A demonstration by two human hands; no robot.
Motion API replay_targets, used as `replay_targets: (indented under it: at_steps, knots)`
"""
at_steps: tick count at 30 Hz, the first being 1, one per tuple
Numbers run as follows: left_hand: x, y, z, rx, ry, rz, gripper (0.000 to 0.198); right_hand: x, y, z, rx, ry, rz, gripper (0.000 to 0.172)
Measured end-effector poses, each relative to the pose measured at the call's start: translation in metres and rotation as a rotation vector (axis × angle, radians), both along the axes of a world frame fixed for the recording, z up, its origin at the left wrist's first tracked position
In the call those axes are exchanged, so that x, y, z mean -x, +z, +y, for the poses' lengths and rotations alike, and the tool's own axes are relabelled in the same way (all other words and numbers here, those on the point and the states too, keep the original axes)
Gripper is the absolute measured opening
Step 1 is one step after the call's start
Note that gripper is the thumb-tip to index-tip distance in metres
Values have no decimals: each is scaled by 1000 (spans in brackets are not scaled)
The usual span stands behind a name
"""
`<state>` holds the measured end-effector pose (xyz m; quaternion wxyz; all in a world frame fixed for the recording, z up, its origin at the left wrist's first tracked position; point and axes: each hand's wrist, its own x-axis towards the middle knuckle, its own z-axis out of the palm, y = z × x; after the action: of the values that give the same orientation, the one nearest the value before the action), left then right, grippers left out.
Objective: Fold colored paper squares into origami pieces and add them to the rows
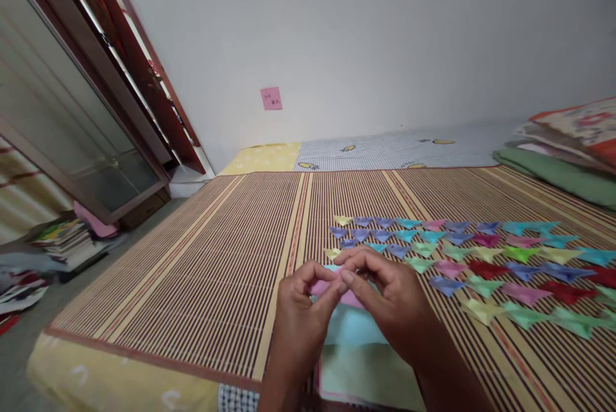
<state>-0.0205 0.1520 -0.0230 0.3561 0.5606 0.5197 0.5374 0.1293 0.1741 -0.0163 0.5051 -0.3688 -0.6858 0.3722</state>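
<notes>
Between my two hands is a small piece of pink paper [351,298], partly hidden by the fingers. My left hand [303,296] pinches its left part with thumb and forefinger. The thumb and fingers of my right hand [385,290] close on it from the other side, and the two thumbs almost meet. Directly below lie light blue paper [353,327] and pale green paper [368,370] on the striped mat. Rows of folded paper pieces [522,294] in several colours spread beyond and to the right of my right hand.
A striped bamboo mat [192,258] covers the bed. Folded bedding [563,174] is piled at the far right. A pink note [271,98] is stuck on the white wall. At the left stand a glass-panelled door [72,91] and a stack of books [65,242].
</notes>
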Motion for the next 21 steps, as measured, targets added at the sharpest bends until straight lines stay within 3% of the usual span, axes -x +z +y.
replay_targets:
  at_steps: [10, 17, 21]
  knots:
    - [2, -2, 1, 81, -71, -261, 25, 9, 1, -3, -47, -92, -31, 16]
    - [9, 3, -2, 127, -271, -444, 29, 8, -5, -1, -112, -133, 12, 12]
    - [8, 7, -3, 121, -273, -472, 28, 7, -7, -1, -150, -136, 36, 12]
